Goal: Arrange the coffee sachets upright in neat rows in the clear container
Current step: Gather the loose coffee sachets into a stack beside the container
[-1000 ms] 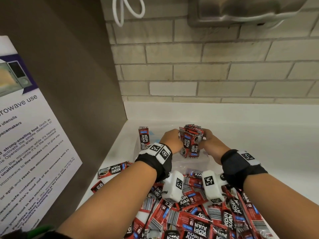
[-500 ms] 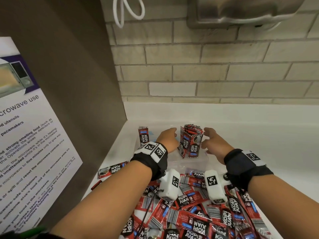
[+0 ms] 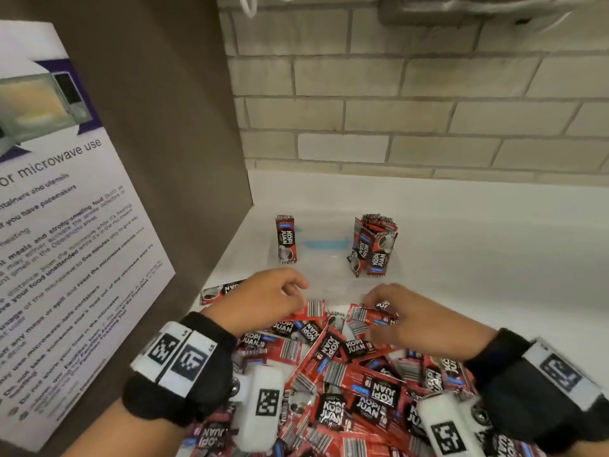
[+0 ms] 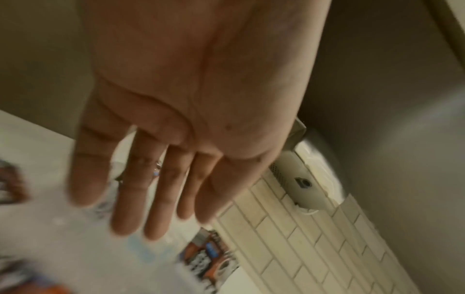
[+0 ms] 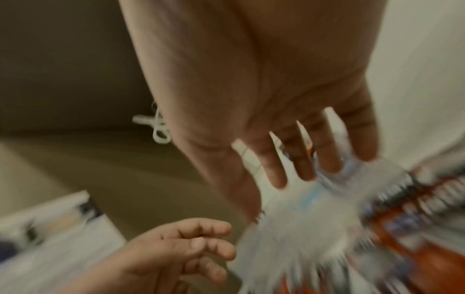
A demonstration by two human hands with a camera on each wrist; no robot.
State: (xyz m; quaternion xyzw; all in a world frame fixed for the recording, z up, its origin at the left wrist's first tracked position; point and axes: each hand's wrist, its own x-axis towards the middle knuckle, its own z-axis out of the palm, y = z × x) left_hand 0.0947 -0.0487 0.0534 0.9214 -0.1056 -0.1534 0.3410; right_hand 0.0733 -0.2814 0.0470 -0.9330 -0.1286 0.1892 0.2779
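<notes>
The clear container (image 3: 333, 280) sits on the white counter (image 3: 478, 245). Inside it, one red-and-black coffee sachet (image 3: 286, 240) stands upright at the back left, and a bundle of sachets (image 3: 374, 245) stands upright at the right. A big loose pile of sachets (image 3: 346, 374) lies in front of it. My left hand (image 3: 283, 293) hovers over the pile's far edge, fingers relaxed and empty; the left wrist view shows its fingers (image 4: 156, 199) straight. My right hand (image 3: 379, 300) hovers beside it over the pile, with its fingers (image 5: 302, 159) spread and holding nothing.
A brown side panel with a microwave-use poster (image 3: 66, 225) closes off the left. A brick wall (image 3: 395, 110) stands behind the counter, with a metal dispenser (image 3: 478, 8) and a white cable (image 3: 250, 4) above. One sachet (image 3: 220, 290) lies loose by the panel.
Both hands let go of the sachet bundle in the container and drew back toward me, down over the loose pile. The bundle stays standing on its own.
</notes>
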